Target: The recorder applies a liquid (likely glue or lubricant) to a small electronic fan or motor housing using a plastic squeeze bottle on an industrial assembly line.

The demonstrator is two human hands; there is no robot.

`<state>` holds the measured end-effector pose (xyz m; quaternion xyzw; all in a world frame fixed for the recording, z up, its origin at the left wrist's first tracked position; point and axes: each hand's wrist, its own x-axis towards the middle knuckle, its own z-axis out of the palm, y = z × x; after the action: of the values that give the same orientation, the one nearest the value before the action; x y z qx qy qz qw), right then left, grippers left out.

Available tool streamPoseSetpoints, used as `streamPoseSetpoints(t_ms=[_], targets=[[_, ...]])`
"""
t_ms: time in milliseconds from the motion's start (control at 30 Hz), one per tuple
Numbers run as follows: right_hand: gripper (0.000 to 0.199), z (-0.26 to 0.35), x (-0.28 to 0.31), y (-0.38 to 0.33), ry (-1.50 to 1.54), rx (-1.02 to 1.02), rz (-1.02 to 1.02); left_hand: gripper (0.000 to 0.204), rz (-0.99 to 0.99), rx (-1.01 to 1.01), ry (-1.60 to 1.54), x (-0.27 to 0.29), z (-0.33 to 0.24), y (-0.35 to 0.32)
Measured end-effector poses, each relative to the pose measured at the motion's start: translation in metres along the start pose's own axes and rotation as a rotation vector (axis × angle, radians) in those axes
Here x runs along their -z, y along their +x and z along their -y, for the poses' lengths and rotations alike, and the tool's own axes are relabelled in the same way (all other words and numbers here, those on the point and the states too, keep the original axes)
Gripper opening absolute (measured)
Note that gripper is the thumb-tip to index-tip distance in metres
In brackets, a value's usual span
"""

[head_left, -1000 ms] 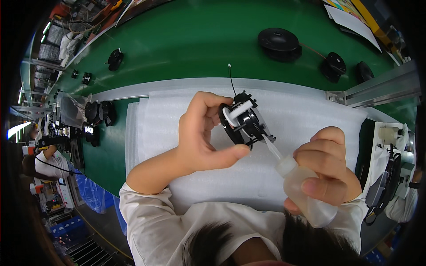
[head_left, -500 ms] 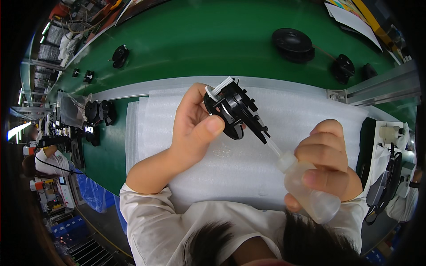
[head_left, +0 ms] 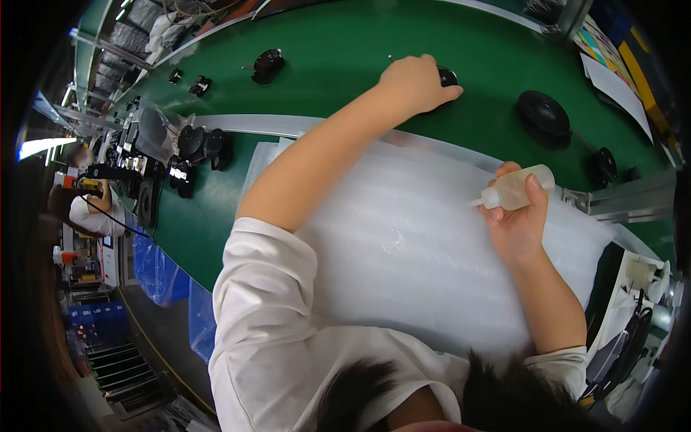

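Left hand [head_left: 416, 81]: fingers curled at a round black plastic part [head_left: 448, 77], beyond the metal rail [head_left: 252, 124] edging the green counter [head_left: 345, 43]; tips hidden, grip uncertain. Right hand [head_left: 520, 234]: fingers wrapped around a translucent squeeze bottle [head_left: 518, 190], above the white foam sheet [head_left: 432, 281]. Advisable: part lowered level, bottle unsqueezed.
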<state>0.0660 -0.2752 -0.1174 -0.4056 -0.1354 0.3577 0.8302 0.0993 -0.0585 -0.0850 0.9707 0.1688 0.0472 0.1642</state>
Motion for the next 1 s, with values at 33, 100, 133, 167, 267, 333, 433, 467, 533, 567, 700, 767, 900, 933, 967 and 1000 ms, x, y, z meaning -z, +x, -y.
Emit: streamPoseSetpoints(t_ms=[33,100,133,167,267,333,433,467,533,567,700,767,900,933,967,1000], targets=[[0.042,-0.002,0.0,0.001,0.03,-0.02,-0.057,0.061,0.049,0.038,0.105,0.002,-0.004,0.0],[0.042,0.001,0.005,0.004,0.016,0.007,-0.033,0.064,-0.027,0.028,0.185,0.01,-0.004,-0.001],[0.041,0.001,0.005,0.003,-0.001,0.033,-0.023,0.065,-0.102,0.053,0.142,0.021,0.004,0.0],[0.041,0.0,0.004,0.004,0.006,0.029,-0.018,0.065,-0.179,0.083,0.104,0.032,0.017,0.001],[0.04,0.0,0.0,0.005,0.023,0.01,-0.027,0.056,-0.192,0.135,0.363,0.056,0.104,0.031],[0.04,0.001,0.0,0.006,0.022,0.017,-0.068,0.052,-0.121,0.286,0.496,0.068,0.16,0.043],[0.038,-0.001,0.004,0.007,0.022,0.007,-0.033,0.05,0.01,0.553,0.488,0.084,0.202,0.036],[0.038,0.0,0.004,0.007,0.023,0.011,-0.032,0.05,0.007,0.552,0.49,0.088,0.206,0.033],[0.037,0.001,0.003,0.005,0.056,0.007,-0.073,0.057,0.074,0.626,0.314,0.092,0.208,0.026],[0.037,0.001,0.003,0.004,0.049,0.019,-0.1,0.057,0.086,0.599,0.306,0.087,0.213,0.028],[0.036,0.001,0.0,0.007,0.097,-0.012,-0.109,0.071,-0.019,0.512,0.308,0.074,0.238,0.034],[0.035,-0.001,0.003,0.008,0.095,0.0,-0.099,0.075,-0.103,0.418,0.234,0.068,0.24,0.034],[0.034,-0.006,0.003,0.008,0.104,-0.021,-0.039,0.07,-0.153,0.436,0.298,0.064,0.218,0.027],[0.035,-0.005,0.001,0.01,0.105,-0.042,-0.008,0.067,-0.177,0.436,0.307,0.072,0.208,0.02],[0.035,-0.003,0.0,0.009,0.104,-0.031,-0.018,0.067,-0.177,0.423,0.304,0.073,0.191,0.015],[0.034,-0.002,0.0,0.009,0.077,-0.026,-0.016,0.062,-0.294,0.38,-0.039,0.071,0.166,0.011]])
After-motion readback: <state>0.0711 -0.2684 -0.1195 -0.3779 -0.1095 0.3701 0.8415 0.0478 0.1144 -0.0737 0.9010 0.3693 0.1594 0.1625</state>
